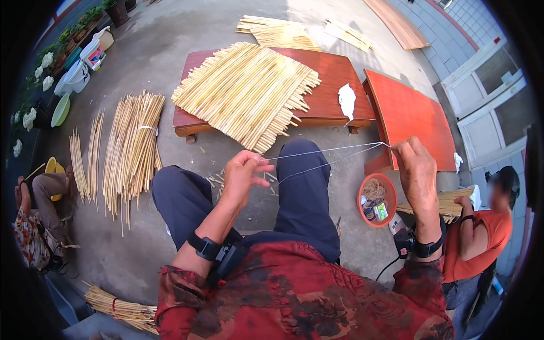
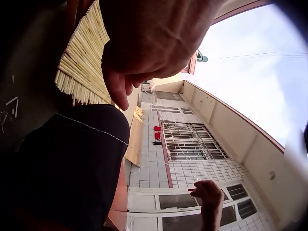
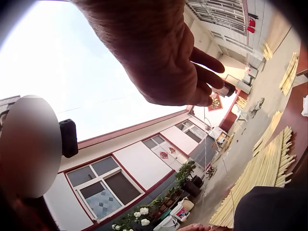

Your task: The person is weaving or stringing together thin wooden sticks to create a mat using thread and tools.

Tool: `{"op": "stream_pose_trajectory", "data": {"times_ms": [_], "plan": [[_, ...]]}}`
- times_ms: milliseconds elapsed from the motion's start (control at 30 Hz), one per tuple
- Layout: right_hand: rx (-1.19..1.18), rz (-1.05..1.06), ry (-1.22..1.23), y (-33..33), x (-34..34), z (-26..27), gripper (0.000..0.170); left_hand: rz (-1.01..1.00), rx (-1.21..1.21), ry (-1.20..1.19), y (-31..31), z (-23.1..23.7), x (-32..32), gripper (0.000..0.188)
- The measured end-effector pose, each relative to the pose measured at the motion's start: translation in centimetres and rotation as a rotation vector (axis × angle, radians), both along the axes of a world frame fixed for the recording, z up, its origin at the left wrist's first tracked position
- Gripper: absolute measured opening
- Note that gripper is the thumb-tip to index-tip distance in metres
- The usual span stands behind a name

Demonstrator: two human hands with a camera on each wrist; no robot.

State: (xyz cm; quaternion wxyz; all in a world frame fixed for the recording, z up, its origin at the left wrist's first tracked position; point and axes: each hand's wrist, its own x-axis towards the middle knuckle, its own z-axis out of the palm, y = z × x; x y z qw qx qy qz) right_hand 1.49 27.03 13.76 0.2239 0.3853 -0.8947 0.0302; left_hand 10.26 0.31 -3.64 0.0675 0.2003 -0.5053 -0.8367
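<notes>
A thin white thread stretches between my two hands above my knees, with a second strand sagging below it. My left hand pinches the thread by thumb and forefinger, the other fingers partly extended. At the right, my right hand pinches the other end between thumb and fingertips, and the strands meet just in front of it. Beyond my knees, a mat of pale stalks lies across a low red-brown table. In the right wrist view, strands hang from the fingertips of the right hand.
Stalk bundles lie on the ground at left. An orange basin with twine sits below my right hand, beside a tilted red tabletop. A white cloth rests on the low table. People sit at both sides, one in an orange shirt.
</notes>
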Motion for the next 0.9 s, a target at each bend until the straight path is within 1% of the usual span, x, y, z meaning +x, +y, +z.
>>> {"op": "stream_pose_trajectory", "data": {"times_ms": [33, 100, 133, 233, 267, 300, 333, 400, 433, 467, 533, 567, 600, 633, 667, 733, 767, 800, 833, 900], "plan": [[0.006, -0.007, -0.003, 1.1, -0.1, 0.2, 0.010, -0.007, 0.006, -0.003, 0.4, -0.4, -0.2, 0.013], [-0.032, -0.102, 0.061, 2.9, -0.3, 0.4, 0.009, -0.034, -0.009, -0.023, 1.3, -1.2, -0.5, 0.013], [-0.028, -0.109, 0.060, 3.6, -0.3, 0.3, 0.009, -0.040, -0.006, -0.024, 1.8, -1.7, -0.7, 0.013], [0.020, -0.250, 0.008, 5.6, 0.2, -0.1, 0.007, -0.058, -0.017, -0.021, 2.9, -3.1, -1.5, 0.014], [0.022, -0.251, 0.007, 6.5, 0.1, -0.5, 0.007, -0.089, -0.108, -0.038, 2.9, -3.9, -1.8, 0.013], [0.048, -0.295, 0.007, 7.6, -0.1, -1.1, 0.006, -0.119, -0.200, -0.055, 3.0, -4.2, -1.9, 0.012], [0.074, -0.340, 0.008, 8.6, -0.2, -1.5, 0.005, -0.121, -0.200, -0.056, 3.1, -4.2, -1.8, 0.012], [0.061, -0.363, -0.008, 10.1, 0.0, -1.7, 0.004, -0.140, -0.371, -0.008, 3.5, -3.9, -1.5, 0.015], [0.049, -0.383, -0.027, 10.6, 0.2, -2.0, 0.003, -0.142, -0.373, -0.009, 3.6, -3.7, -1.5, 0.015], [0.046, -0.386, -0.031, 11.0, 0.4, -2.3, 0.003, -0.136, -0.340, -0.017, 3.8, -3.4, -1.5, 0.014], [0.131, -0.420, -0.095, 11.7, 0.6, -3.0, 0.005, -0.135, -0.308, -0.021, 3.8, -3.4, -1.6, 0.013], [0.131, -0.425, -0.094, 12.5, 0.5, -3.6, 0.005, -0.158, -0.248, -0.061, 3.6, -3.7, -1.6, 0.011], [0.181, -0.462, -0.163, 13.5, 0.3, -4.4, 0.006, -0.180, -0.186, -0.102, 3.5, -3.9, -1.6, 0.009], [0.233, -0.496, -0.233, 14.3, 0.2, -5.1, 0.008, -0.180, -0.185, -0.102, 3.6, -3.8, -1.4, 0.009], [0.234, -0.492, -0.234, 14.6, 0.3, -5.7, 0.008, -0.151, -0.140, -0.075, 3.6, -3.4, -1.2, 0.008], [0.237, -0.476, -0.367, 14.7, 0.6, -6.6, 0.008, -0.116, -0.095, -0.053, 3.3, -3.4, -0.9, 0.008], [0.256, -0.524, -0.427, 14.5, 0.7, -6.8, 0.008, -0.088, -0.059, -0.066, 3.1, -3.7, -0.8, 0.007], [0.256, -0.521, -0.429, 14.6, 0.7, -7.2, 0.008, -0.060, -0.024, -0.078, 2.9, -3.8, -0.7, 0.006], [0.287, -0.548, -0.491, 15.0, 0.7, -7.9, 0.009, -0.058, -0.025, -0.078, 2.7, -3.8, -0.6, 0.006], [0.376, -0.619, -0.567, 14.7, 0.7, -8.1, 0.012, -0.028, 0.068, -0.119, 2.6, -3.8, -0.1, 0.006]]}}
